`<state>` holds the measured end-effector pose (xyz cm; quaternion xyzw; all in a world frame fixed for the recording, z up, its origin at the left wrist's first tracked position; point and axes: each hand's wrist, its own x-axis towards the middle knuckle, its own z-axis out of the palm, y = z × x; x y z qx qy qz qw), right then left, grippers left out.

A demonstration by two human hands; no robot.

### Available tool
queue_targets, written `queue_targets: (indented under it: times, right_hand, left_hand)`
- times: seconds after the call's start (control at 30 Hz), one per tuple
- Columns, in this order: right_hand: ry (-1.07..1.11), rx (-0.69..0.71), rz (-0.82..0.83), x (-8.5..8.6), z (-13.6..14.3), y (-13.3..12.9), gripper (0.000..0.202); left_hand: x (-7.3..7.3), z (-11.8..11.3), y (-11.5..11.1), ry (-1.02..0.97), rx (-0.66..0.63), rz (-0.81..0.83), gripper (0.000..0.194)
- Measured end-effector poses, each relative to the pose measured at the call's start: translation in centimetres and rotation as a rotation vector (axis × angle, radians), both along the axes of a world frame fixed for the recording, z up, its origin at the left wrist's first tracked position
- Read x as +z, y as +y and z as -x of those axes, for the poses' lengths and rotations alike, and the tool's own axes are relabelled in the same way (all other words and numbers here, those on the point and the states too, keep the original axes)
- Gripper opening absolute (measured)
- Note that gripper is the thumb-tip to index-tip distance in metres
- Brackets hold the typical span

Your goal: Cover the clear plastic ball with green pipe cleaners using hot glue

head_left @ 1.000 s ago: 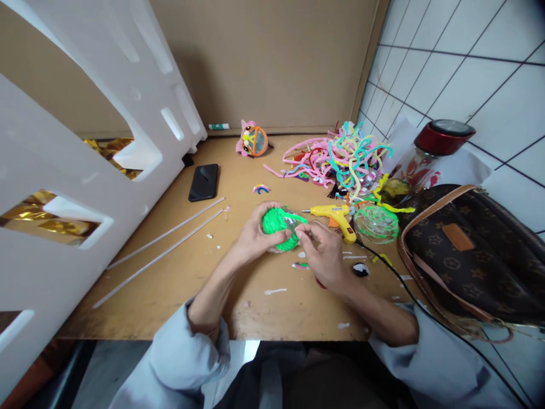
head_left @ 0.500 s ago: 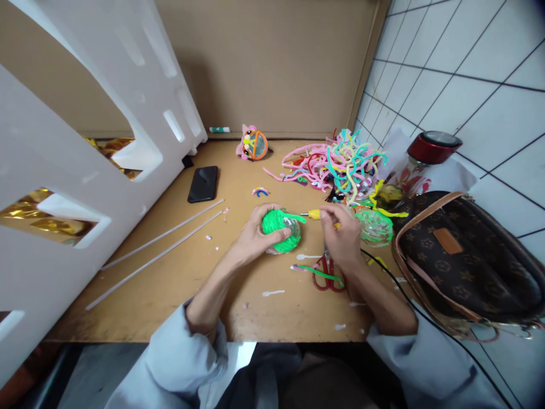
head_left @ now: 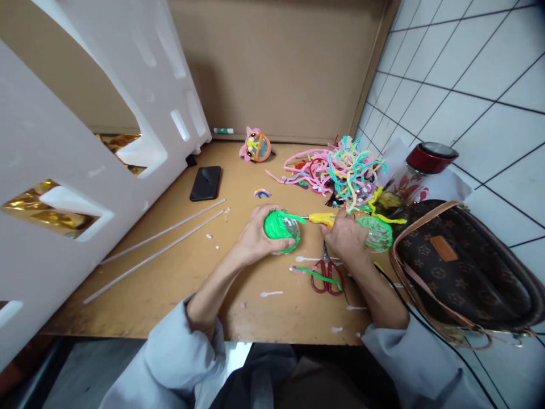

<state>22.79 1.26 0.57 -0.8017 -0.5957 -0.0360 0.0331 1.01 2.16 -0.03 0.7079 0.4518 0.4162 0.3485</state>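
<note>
My left hand (head_left: 258,233) is closed round a clear ball (head_left: 291,228) partly wrapped in bright green pipe cleaner. A loose green pipe cleaner end (head_left: 297,218) sticks out from the ball to the right. In my right hand (head_left: 347,236) is a yellow hot glue gun (head_left: 322,219), its metal nozzle pointing left at that loose end. Whether nozzle and pipe cleaner touch, I cannot tell. Beyond my right hand sits a second clear ball with green on it (head_left: 378,234). Red-handled scissors (head_left: 327,276) lie below, with a green pipe cleaner strip (head_left: 317,274) across their handles.
A heap of pipe cleaners (head_left: 347,170), a red-lidded bottle (head_left: 419,173) and a brown handbag (head_left: 464,267) occupy the right. At the left are a black phone (head_left: 205,183), two thin white sticks (head_left: 159,253) and a white foam panel (head_left: 128,74). An orange-and-pink figure (head_left: 256,146) stands at the back.
My right hand has turned, so more of the yellow glue gun's body shows. The ball has rotated slightly in my left hand, and the left thumb now lies lower on it.
</note>
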Motion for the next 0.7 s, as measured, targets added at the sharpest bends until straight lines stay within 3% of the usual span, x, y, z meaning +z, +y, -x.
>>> queue_targets:
  times: [0.17,0.37,0.53,0.7]
  right_hand:
    - [0.037,0.026,-0.062,-0.2,-0.6,-0.1,0.057]
    - [0.168,0.056,-0.292,0.2,-1.3,-0.3,0.055]
    - [0.314,0.053,-0.511,0.7,-1.4,-0.6,0.073]
    - [0.409,0.013,-0.584,0.8,-1.1,-1.0,0.099]
  left_hand:
    - [0.4,0.1,0.1,-0.090,0.009,0.116,0.071]
    - [0.8,0.2,0.2,-0.139,0.014,0.193,0.071]
    - [0.7,0.3,0.1,-0.148,0.001,0.214,0.071]
    - [0.8,0.3,0.2,-0.129,-0.007,0.197,0.071]
